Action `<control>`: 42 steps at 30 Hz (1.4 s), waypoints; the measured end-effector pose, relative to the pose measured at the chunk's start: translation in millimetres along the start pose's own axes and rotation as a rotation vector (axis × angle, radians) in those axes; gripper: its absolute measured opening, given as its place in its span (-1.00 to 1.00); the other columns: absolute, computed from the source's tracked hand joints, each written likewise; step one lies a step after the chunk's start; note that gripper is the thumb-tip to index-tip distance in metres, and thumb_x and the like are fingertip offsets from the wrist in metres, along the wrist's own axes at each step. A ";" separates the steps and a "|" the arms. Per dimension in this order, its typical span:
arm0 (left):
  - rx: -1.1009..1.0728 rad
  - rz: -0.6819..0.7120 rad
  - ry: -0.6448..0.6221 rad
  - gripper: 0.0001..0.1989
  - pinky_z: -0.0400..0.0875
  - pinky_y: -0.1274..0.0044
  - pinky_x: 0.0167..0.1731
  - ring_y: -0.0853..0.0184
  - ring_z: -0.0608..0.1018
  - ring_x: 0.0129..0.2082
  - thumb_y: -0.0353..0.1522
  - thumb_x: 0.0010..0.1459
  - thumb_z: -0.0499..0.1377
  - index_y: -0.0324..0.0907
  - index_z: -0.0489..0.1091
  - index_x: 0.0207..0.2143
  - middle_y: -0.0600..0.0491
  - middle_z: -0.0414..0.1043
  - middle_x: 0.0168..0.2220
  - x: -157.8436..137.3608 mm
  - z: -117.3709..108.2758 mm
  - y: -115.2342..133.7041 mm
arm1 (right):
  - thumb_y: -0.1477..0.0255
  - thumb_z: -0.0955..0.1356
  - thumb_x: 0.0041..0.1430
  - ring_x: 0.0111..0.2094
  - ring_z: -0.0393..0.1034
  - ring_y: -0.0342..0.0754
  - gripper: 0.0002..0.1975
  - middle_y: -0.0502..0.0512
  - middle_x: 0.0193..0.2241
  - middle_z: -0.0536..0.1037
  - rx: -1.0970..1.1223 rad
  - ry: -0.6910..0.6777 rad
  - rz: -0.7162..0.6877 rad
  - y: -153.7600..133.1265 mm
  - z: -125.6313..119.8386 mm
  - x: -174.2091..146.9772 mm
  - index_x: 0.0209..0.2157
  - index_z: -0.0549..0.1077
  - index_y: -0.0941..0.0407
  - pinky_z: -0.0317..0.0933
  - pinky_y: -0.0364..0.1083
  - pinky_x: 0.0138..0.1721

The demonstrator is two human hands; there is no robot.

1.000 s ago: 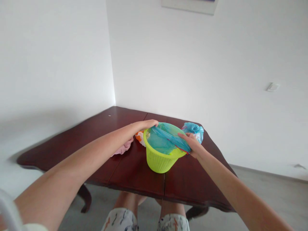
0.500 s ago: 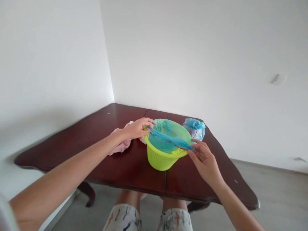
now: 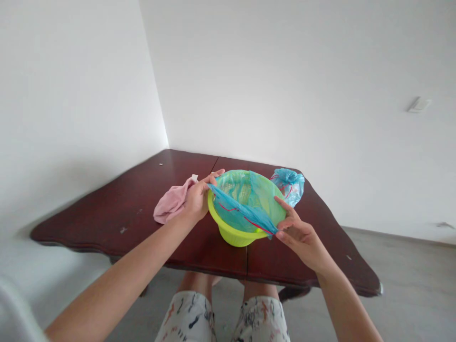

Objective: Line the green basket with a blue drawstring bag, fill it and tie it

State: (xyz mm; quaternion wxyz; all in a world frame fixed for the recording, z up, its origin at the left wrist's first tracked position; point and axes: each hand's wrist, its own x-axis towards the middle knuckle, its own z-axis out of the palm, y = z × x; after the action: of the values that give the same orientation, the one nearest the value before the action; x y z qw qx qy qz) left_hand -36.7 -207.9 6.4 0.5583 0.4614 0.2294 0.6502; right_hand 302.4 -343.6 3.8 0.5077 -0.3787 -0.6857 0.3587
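Observation:
A yellow-green plastic basket [image 3: 233, 240] stands near the front of the dark wooden table. A thin blue garbage bag [image 3: 245, 212] with a red drawstring lines its inside, the near edge pulled taut across the front of the rim. At the left of the rim, my left hand [image 3: 200, 194] grips one end of that edge; its fingertips are partly hidden. My right hand [image 3: 300, 237] pinches the other end between thumb and fingers, at the right front of the rim. The bag's far part lies loosely against the basket's back wall.
A pink cloth [image 3: 171, 205] lies left of the basket. Behind it on the right is a bunched blue bag [image 3: 289, 184] with red strings. The table [image 3: 210, 256] stands against white walls, and my knees are under its front edge.
Both hands have drawn the bag's near edge toward me and down to the front rim. The basket's mouth now tilts more toward me, showing more of the bag inside.

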 end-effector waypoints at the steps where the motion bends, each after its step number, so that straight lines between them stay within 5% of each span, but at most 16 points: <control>1: -0.011 0.004 0.068 -0.93 0.61 0.17 0.30 -0.08 0.63 0.36 -0.32 0.09 0.31 -0.13 0.52 -0.38 -0.07 0.69 0.30 -0.9 1.9 -5.3 | 0.13 0.64 0.41 0.63 0.27 0.33 -0.75 0.08 0.67 0.31 0.012 -0.019 0.007 -1.7 0.6 -0.7 -0.28 0.73 -0.04 0.50 0.21 0.35; 5: 0.036 0.142 0.321 -0.74 0.60 0.21 0.32 0.07 0.69 0.28 -0.20 0.30 0.22 -0.05 0.60 -0.04 0.00 0.70 0.20 -5.0 8.5 -30.3 | 0.06 0.67 0.34 0.49 0.48 0.33 -0.71 0.03 0.69 0.26 0.030 -0.063 0.042 -4.7 5.6 0.8 -0.31 0.76 -0.06 0.62 0.19 0.15; 8: 0.257 0.401 0.359 -0.68 0.57 0.22 0.35 0.07 0.61 0.38 -0.07 0.44 0.12 -0.01 0.59 -0.05 0.00 0.65 0.27 -11.3 10.8 -42.6 | 0.01 0.68 0.31 0.44 0.54 0.33 -0.67 0.06 0.68 0.29 0.024 -0.064 0.043 -3.0 4.0 2.8 -0.34 0.77 -0.05 0.65 0.17 0.08; 11: 0.181 0.479 0.290 -0.62 0.55 0.10 0.35 -0.01 0.61 0.33 -0.03 0.44 0.12 -0.06 0.49 -0.31 -0.04 0.63 0.30 -18.5 11.3 -43.1 | 0.03 0.69 0.29 0.46 0.52 0.36 -0.68 0.09 0.67 0.30 -0.006 -0.079 0.051 0.7 -3.4 1.4 -0.35 0.80 -0.05 0.66 0.17 0.10; 14: 0.152 0.403 0.202 -0.54 0.54 0.03 0.34 -0.03 0.63 0.28 -0.04 0.43 0.06 -0.10 0.31 -0.48 -0.06 0.63 0.31 -24.0 8.3 -37.3 | 0.06 0.68 0.31 0.46 0.52 0.36 -0.72 0.07 0.69 0.26 -0.076 -0.099 0.056 6.1 -10.6 -1.9 -0.34 0.83 -0.06 0.60 0.23 0.28; 18: 0.372 0.374 0.136 -0.59 0.50 0.03 0.41 -0.03 0.59 0.34 -0.09 0.41 0.09 -0.09 0.38 -0.47 -0.12 0.62 0.29 -27.4 -8.7 -36.5 | 0.09 0.64 0.39 0.59 0.34 0.37 -0.76 -0.03 0.74 0.12 -0.252 -0.104 -0.003 15.4 -13.7 -0.8 -0.29 0.84 -0.08 0.32 0.40 0.57; 22: 0.464 0.466 0.104 -0.64 0.39 0.01 0.50 -0.05 0.53 0.41 -0.10 0.41 0.19 -0.08 0.55 -0.38 -0.13 0.59 0.28 -28.6 -36.0 -38.5 | 0.13 0.57 0.48 0.67 0.15 0.40 -0.78 0.05 0.72 0.16 -0.399 -0.009 -0.081 25.8 -12.1 6.1 -0.21 0.82 -0.07 0.10 0.53 0.64; 28: 0.846 0.617 -0.019 -0.71 0.29 -0.03 0.59 -0.03 0.46 0.47 -0.17 0.58 0.17 -0.06 0.61 -0.17 -0.14 0.49 0.37 -55.8 -56.3 -11.4 | 0.23 0.48 0.55 0.56 0.26 0.39 -0.83 0.27 0.54 0.40 -0.623 0.198 -0.227 27.6 -3.5 6.3 -0.15 0.66 -0.01 0.24 0.55 0.52; 31: 1.040 0.723 -0.056 -0.81 0.41 -0.03 0.51 -0.08 0.47 0.46 -0.19 0.50 0.32 -0.04 0.59 0.05 -0.20 0.40 0.42 -79.9 -55.2 1.5 | 0.29 0.52 0.51 0.37 0.44 0.35 -0.89 0.34 0.30 0.51 -0.707 0.370 -0.326 22.6 12.9 -4.3 -0.05 0.60 -0.01 0.40 0.47 0.39; 34: 1.193 0.790 -0.039 -0.79 0.58 0.09 0.31 -0.03 0.57 0.32 -0.27 0.42 0.45 0.01 0.63 0.06 -0.18 0.45 0.34 -97.6 -49.3 6.8 | 0.35 0.58 0.46 0.15 0.54 0.25 -0.73 0.26 0.11 0.54 -0.734 0.386 -0.428 21.1 35.4 -15.4 0.10 0.58 -0.03 0.54 0.29 0.17; 38: 1.104 0.735 -0.072 -0.97 0.60 0.19 0.18 0.11 0.63 0.12 -0.34 0.53 0.34 -0.01 0.60 -0.06 -0.08 0.56 0.09 -105.0 -34.0 12.7 | 0.48 0.52 0.51 0.06 0.60 0.19 -0.68 0.21 0.05 0.61 -0.680 0.334 -0.461 23.5 57.1 -17.3 0.20 0.55 -0.06 0.57 0.21 0.08; 42: 0.968 0.601 -0.106 -0.78 0.54 0.20 0.14 0.13 0.61 0.02 -0.27 0.63 0.21 -0.06 0.49 -0.19 -0.04 0.57 -0.03 -99.3 -19.6 22.2 | 0.53 0.45 0.55 -0.01 0.61 0.17 -0.80 0.17 -0.02 0.64 -0.686 0.408 -0.455 20.5 62.3 -9.1 0.05 0.59 -0.07 0.55 0.20 0.05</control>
State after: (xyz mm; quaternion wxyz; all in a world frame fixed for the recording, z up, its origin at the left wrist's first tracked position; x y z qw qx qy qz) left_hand -69.9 -302.7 -18.9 0.0845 0.7414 0.3315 0.5773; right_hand 247.0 -349.0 -32.2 0.5435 -0.4276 -0.7166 -0.0913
